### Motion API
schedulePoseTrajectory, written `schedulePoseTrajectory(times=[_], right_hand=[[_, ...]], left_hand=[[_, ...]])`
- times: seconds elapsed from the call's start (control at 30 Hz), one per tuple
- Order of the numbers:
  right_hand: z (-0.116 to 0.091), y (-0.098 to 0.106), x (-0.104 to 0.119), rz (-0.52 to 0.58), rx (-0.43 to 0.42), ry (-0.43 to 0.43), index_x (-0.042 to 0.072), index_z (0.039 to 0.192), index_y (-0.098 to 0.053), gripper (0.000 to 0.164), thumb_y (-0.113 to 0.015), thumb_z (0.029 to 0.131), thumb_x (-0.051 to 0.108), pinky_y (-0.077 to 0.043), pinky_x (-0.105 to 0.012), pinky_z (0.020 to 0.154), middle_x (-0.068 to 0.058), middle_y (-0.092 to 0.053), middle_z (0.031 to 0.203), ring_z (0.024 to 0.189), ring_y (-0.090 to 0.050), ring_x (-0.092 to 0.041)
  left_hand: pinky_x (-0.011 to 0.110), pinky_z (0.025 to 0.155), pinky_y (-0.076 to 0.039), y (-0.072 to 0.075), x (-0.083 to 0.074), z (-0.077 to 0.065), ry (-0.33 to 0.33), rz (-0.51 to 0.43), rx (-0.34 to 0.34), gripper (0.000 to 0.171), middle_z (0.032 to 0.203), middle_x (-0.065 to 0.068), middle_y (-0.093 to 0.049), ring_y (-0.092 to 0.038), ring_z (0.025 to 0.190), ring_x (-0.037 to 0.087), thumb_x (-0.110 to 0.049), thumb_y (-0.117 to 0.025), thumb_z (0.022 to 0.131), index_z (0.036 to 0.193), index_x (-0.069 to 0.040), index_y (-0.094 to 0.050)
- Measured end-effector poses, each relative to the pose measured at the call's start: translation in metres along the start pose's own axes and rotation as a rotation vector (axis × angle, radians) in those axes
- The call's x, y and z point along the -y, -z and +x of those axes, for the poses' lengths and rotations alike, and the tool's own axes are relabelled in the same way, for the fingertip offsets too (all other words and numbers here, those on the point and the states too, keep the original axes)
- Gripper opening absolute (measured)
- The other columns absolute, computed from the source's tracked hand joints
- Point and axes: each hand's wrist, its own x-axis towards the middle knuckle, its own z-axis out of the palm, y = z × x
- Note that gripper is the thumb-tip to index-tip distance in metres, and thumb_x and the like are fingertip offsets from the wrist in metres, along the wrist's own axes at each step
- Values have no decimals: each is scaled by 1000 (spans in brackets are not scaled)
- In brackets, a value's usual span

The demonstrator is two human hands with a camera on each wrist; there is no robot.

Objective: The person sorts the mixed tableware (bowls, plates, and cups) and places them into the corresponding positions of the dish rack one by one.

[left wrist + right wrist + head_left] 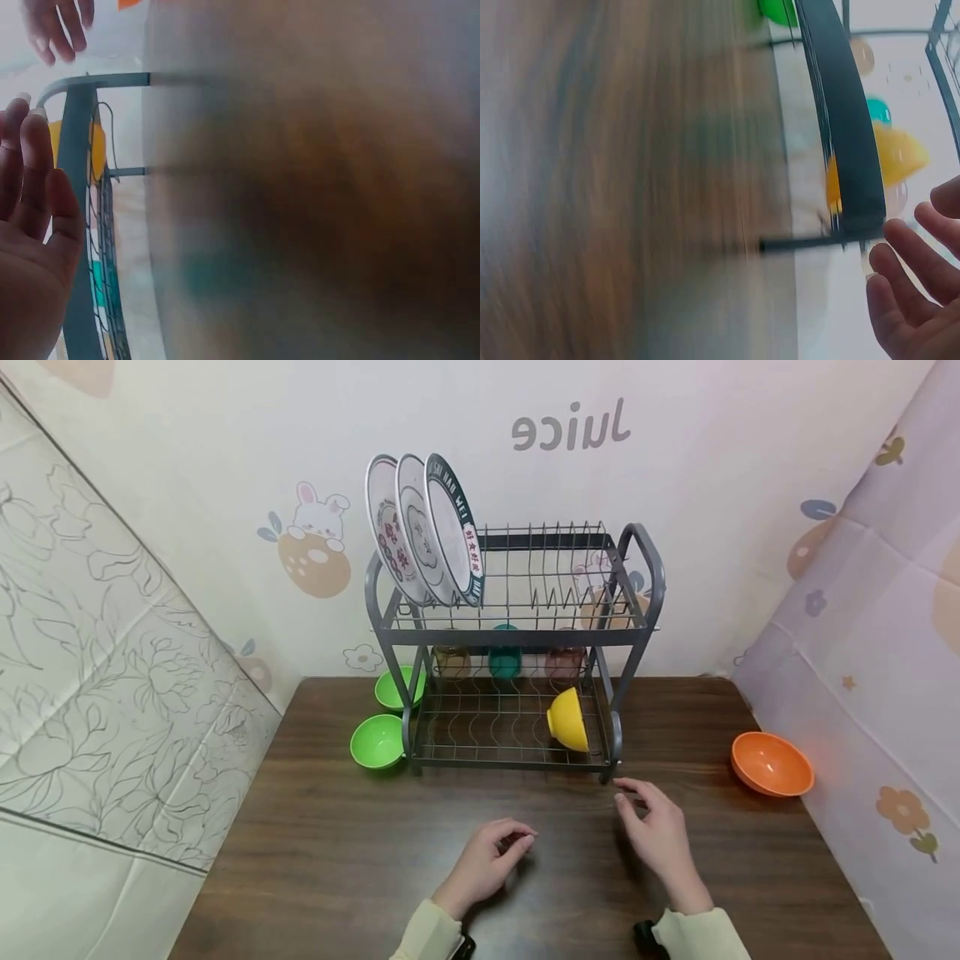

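Note:
My left hand (491, 860) hovers low over the table in front of the dish rack (517, 637), its fingers loosely bent and holding nothing. Off the rack's front right corner, my right hand (656, 827) reaches forward with relaxed fingers, nothing in its grasp. On the lower tier a yellow bowl (567, 720) stands tilted on its side at the right end. An orange bowl (771, 764) sits upright to the right of my right hand. Two green bowls, one in front (377, 742) and one behind (400, 687), are at the rack's left side.
Three plates (454, 531) stand on edge in the left of the upper tier. Behind the lower tier hang a brownish cup (452, 662), a teal cup (505, 653) and a pinkish cup (564, 662). Printed cloth walls border the wooden table (322, 852) at the back and sides.

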Motion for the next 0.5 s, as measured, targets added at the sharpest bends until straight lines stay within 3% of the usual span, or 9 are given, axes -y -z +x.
schedulePoseTrajectory(times=[0.3,0.5], right_hand=[[22,40,-41,-103,-76,-56,1,116,-69,23,-62,96,11,-46,-52,80,-23,-66,114,96,-61,-39],[36,60,-69,-190,-82,-46,-5,116,-65,26,-61,94,9,-38,-59,84,-29,-61,109,97,-51,-44]], left_hand=[[23,71,-51,11,2,-3,67,18,-32,24,91,-8,-69,-60,81,1,-27,-58,102,108,-9,-72],[27,74,-52,28,4,-4,69,28,-79,20,89,-1,-70,-61,82,5,-21,-60,101,108,-6,-71]])
